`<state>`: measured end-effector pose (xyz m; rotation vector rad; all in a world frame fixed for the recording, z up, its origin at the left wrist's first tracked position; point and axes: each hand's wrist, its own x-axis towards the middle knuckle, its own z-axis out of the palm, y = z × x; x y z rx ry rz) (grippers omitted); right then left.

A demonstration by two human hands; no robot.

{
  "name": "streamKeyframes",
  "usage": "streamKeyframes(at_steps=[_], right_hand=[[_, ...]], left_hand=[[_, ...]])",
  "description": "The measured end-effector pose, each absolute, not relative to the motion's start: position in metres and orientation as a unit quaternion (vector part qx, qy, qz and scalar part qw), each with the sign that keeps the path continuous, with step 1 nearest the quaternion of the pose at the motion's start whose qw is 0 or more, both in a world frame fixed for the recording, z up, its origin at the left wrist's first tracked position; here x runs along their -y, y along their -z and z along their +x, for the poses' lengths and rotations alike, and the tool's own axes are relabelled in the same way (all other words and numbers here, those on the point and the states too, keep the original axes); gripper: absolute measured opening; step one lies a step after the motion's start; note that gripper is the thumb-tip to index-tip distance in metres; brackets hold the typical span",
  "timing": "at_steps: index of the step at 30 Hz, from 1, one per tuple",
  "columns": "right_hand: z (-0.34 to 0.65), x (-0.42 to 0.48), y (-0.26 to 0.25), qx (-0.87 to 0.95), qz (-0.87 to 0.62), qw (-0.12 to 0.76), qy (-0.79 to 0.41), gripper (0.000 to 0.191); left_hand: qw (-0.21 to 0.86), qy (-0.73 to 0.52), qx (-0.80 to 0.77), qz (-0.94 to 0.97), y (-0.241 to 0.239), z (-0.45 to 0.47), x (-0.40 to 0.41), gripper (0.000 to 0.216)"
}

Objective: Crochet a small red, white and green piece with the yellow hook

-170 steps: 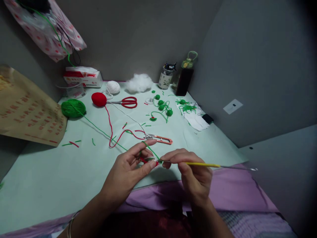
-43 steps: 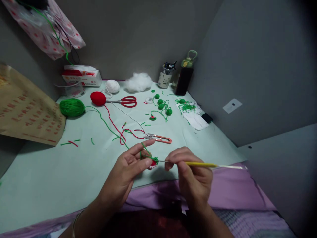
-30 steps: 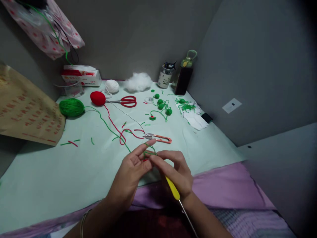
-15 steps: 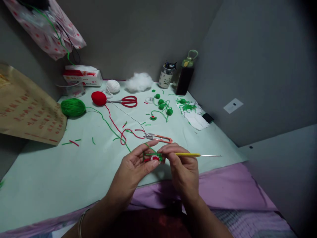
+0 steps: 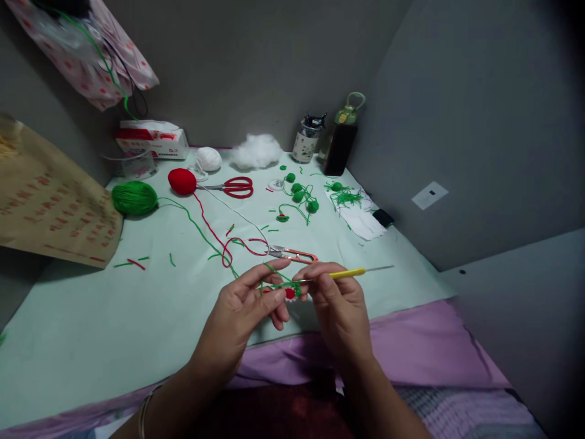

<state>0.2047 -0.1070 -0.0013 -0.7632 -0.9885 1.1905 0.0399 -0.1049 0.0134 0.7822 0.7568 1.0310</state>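
Note:
Between thumb and fingers, my left hand (image 5: 244,308) pinches a small red, white and green crochet piece (image 5: 290,293). Green yarn (image 5: 278,272) runs over its raised index finger. My right hand (image 5: 340,305) is closed around a crochet hook (image 5: 347,274) with a yellow handle, whose working tip meets the green edge of the piece; the other thin metal end points right. The hook's tip is partly hidden by fingers and yarn. Just beyond my hands lie orange thread snips (image 5: 292,253). A green yarn ball (image 5: 134,198) and a red yarn ball (image 5: 182,182) trail strands toward me.
Red-handled scissors (image 5: 237,187), a white yarn ball (image 5: 209,159) and white stuffing (image 5: 257,152) lie farther back. Several green crocheted balls (image 5: 312,206) sit right of centre. A pen cup (image 5: 306,146) and a bottle (image 5: 342,143) stand behind. A paper bag (image 5: 59,201) borders the left.
The crochet hook has tilted, its free right end rising and shifting left. My left fingers have moved on the crochet piece, with the lower fingers now showing beneath it.

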Motion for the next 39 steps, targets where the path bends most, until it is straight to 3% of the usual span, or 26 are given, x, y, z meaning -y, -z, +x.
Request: streamKeyframes(at_steps=[7,20,33,39], right_hand=[[0.206,0.105,-0.003,0.41,-0.28,0.644,-0.582,0.02],[0.209,0.11,-0.002,0.46,-0.292,0.646,-0.535,0.017],[0.207,0.108,-0.004,0.438,-0.281,0.641,-0.564,0.018],[0.215,0.113,-0.004,0.54,-0.299,0.627,-0.474,0.018]], left_hand=[[0.763,-0.448,-0.327,0.331,-0.018,0.041,0.104,0.037],[0.769,-0.44,-0.323,0.333,-0.022,0.04,0.104,0.045],[0.732,-0.453,-0.352,0.368,-0.014,0.04,0.105,0.039],[0.714,-0.457,-0.374,0.377,-0.02,0.041,0.109,0.037]])
